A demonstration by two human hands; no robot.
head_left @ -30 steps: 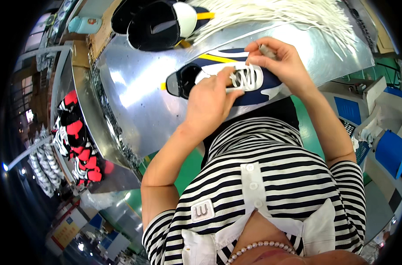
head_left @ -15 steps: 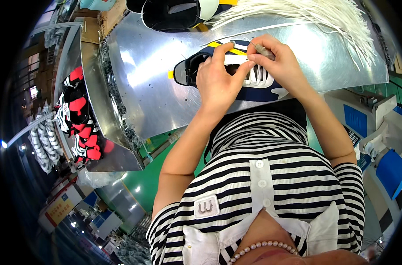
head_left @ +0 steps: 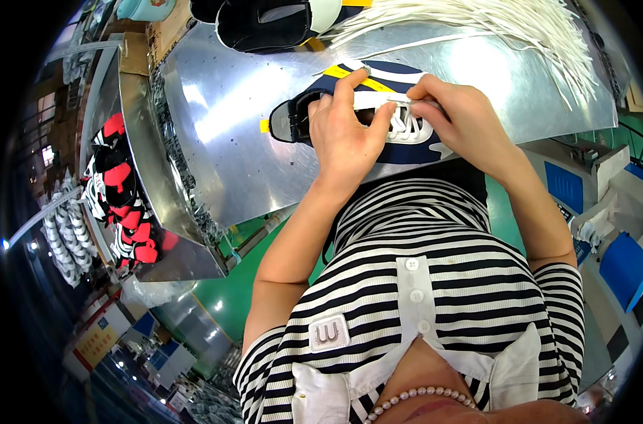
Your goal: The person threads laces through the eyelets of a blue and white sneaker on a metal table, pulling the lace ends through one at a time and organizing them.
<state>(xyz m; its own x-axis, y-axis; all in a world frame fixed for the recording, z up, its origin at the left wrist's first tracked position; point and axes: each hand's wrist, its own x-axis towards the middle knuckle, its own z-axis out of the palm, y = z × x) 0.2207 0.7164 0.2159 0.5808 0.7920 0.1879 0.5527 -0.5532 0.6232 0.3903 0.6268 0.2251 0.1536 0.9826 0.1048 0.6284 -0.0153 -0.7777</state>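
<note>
A navy, white and yellow sneaker [head_left: 399, 153] lies on its sole across the metal table, heel to the left and toe to the right. White shoelace [head_left: 408, 127] runs through part of its eyelets. My left hand [head_left: 346, 138] grips the shoe at its opening, forefinger on the far side and thumb near the eyelet edge. My right hand [head_left: 466, 120] is closed in a pinch over the lacing. Between its fingers is a slim hand tool [head_left: 414, 102], its thin tip pointing left at the eyelets; the fingers hide most of its handle.
A pile of loose white laces [head_left: 505, 42] spreads over the far right of the metal table [head_left: 229, 155]. More dark sneakers [head_left: 265, 25] stand at the far edge. Red, black and white shoes [head_left: 123, 184] fill a metal side tray on the left.
My right hand has rolled over and moved slightly right and down, so the tool's grey wrapped handle no longer shows. My left hand keeps its hold on the sneaker.
</note>
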